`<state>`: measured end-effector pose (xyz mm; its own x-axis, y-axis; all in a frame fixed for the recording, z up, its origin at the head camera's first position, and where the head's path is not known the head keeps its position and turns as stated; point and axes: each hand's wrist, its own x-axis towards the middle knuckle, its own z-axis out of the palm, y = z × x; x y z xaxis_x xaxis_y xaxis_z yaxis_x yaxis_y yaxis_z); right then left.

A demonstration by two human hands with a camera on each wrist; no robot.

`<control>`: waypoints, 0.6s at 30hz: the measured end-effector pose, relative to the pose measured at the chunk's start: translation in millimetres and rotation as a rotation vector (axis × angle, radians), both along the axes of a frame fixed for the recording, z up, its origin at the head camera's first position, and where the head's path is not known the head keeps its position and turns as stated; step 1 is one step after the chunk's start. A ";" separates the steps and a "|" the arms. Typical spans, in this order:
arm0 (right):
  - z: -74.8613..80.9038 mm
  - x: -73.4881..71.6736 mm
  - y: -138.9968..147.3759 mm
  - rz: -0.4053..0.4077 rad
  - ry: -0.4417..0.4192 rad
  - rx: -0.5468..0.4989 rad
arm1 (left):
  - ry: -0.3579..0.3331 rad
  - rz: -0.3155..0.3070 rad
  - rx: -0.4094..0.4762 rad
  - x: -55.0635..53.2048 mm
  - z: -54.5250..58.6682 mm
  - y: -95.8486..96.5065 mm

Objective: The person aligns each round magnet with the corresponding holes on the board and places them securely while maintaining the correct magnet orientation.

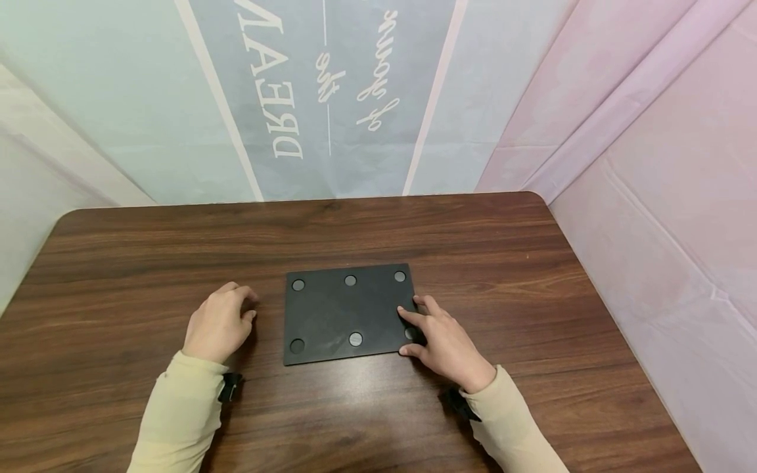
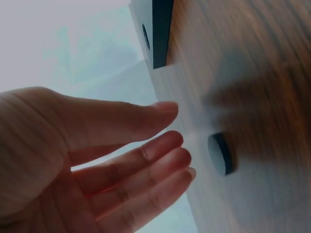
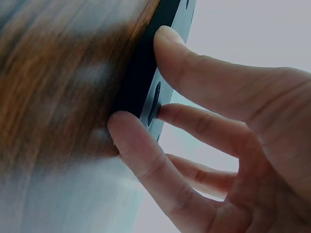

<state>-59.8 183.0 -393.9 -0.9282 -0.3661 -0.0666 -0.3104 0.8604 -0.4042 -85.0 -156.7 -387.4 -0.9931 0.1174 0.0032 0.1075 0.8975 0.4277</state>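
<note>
A flat black rectangular board [image 1: 343, 315] lies on the table with several round recesses along its long edges. Most of these show grey discs, while the near left recess [image 1: 297, 345] looks darker. My right hand [image 1: 446, 341] holds the board's near right corner, thumb at the front edge, one finger on top and others along the right side. In the right wrist view the thumb and a finger press the board's thick side [image 3: 141, 68]. My left hand [image 1: 219, 322] hovers left of the board, fingers loosely bent, holding nothing. Close to its fingertips, a small dark disc [image 2: 220, 154] lies on the wood.
The brown wooden table [image 1: 485, 243] has rounded far corners. Behind it hangs a pale blue cloth [image 1: 337, 177] with mirrored lettering, and a pink-white cloth [image 1: 662, 197] hangs along the right side.
</note>
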 end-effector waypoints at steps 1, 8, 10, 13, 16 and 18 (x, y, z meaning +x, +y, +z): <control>-0.1 0.1 0.1 0.000 0.001 0.001 | -0.010 0.001 -0.003 0.8 0.2 -0.8; -0.4 0.1 0.2 0.002 0.004 0.002 | -0.034 0.008 -0.020 2.9 0.8 -4.8; -0.4 0.0 0.1 0.004 0.006 0.000 | -0.036 0.010 -0.023 3.1 1.1 -5.9; -0.5 0.0 0.3 0.005 0.007 -0.002 | -0.045 0.013 -0.025 3.6 1.2 -7.4; -0.6 0.0 0.3 0.005 0.006 -0.001 | -0.058 0.015 -0.027 4.2 0.8 -8.9; -0.7 0.0 0.4 0.005 0.005 0.001 | -0.067 0.017 -0.029 4.7 0.4 -9.7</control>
